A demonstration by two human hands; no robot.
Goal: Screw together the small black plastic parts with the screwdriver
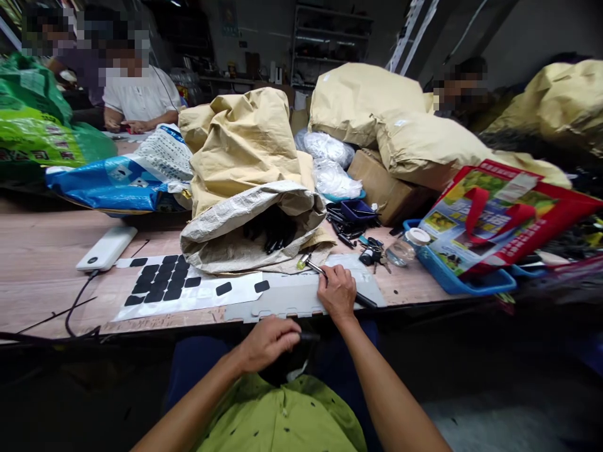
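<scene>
While the mouth of the big bag (249, 147) gapes toward the front edge of the bench (28, 235), it is too dark inside to tell what the black things (281, 240) are. The right hand (338, 292) hides the middle of a tool (365, 301). The left hand (268, 342) covers most of a dark thing (308, 337), so I cannot tell what it is. Both arms (393, 389) are cut off at the bottom.

The right fingers are bent round the tool, with just a small gap inside them. The tool lies over a gray board (282, 301) at the front edge, shiny end toward the bag, black end toward the edge. The left fingers are curled tight on the dark thing, below the front edge, over the lap. Left of the board, black patches (157, 285) sit on a white sheet (188, 304). Near the bench's right end, a red bag (509, 242) hides much of a blue tray (447, 276).
</scene>
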